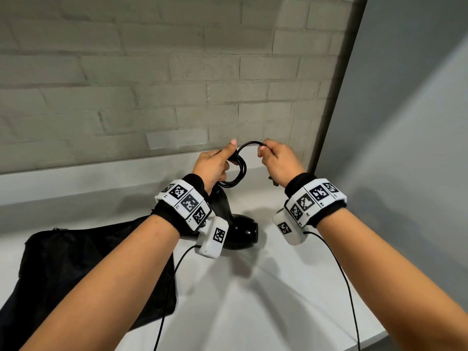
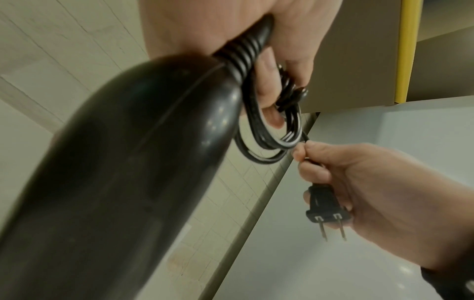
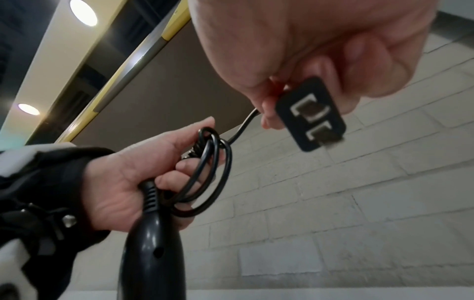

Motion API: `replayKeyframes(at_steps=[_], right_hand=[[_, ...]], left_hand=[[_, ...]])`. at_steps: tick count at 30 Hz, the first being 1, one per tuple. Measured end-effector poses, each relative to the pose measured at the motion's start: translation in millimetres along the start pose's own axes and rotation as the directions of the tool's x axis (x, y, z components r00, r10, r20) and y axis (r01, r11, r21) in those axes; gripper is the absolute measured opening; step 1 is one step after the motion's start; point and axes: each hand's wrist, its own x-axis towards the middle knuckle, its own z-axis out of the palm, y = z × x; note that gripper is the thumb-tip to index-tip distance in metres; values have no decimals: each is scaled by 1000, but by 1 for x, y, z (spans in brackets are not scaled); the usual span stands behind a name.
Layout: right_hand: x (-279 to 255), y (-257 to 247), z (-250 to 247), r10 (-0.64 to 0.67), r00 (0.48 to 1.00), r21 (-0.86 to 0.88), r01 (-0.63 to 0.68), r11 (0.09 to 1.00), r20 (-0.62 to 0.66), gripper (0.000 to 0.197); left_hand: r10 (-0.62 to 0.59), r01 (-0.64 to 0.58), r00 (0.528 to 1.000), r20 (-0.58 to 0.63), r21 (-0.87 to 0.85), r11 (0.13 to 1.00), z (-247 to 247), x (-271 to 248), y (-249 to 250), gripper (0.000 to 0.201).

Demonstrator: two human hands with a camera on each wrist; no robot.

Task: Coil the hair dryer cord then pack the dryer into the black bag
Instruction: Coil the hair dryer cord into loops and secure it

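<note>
While the hair dryer (image 1: 243, 234) hung by its handle above the white counter (image 1: 278, 300), several loops of its black cord (image 1: 238, 171) were held bunched in the left hand (image 1: 215, 165), whose fingers were curled round the coil and the ribbed strain relief (image 3: 150, 198) at the handle's end, with the thumb raised above them. The last free stretch of cord was seen arched across to the right hand (image 1: 278, 163), where it was pinched between thumb and forefinger. The two-pronged plug (image 2: 325, 209) was kept tucked under the remaining curled fingers of that hand, its prongs pointing out below the palm. The black bag (image 1: 76, 269) was laid flat on the counter to the left, beneath the left forearm and just beside the dryer's barrel; whether it was touched by the barrel could not be told. A pale brick wall (image 1: 152, 84) was seen behind both hands.
</note>
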Motion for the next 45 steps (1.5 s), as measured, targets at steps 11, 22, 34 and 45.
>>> replayKeyframes(at_steps=[11, 22, 34, 45], right_hand=[[18, -34, -13, -62, 975, -81, 45, 996, -213, 22], [-5, -24, -9, -210, 938, 67, 236, 969, -276, 26], [-44, 27, -23, 3, 947, 202, -71, 977, 322, 32], [-40, 13, -6, -54, 994, 340, 20, 940, 90, 34]], left_hand=[[34, -53, 992, 119, 162, 985, 0, 0, 1, 14], [90, -89, 996, -7, 141, 986, 0, 6, -2, 24], [47, -44, 998, -40, 84, 995, 1, 10, -5, 9], [-9, 15, 998, -65, 85, 996, 0, 14, -4, 19]])
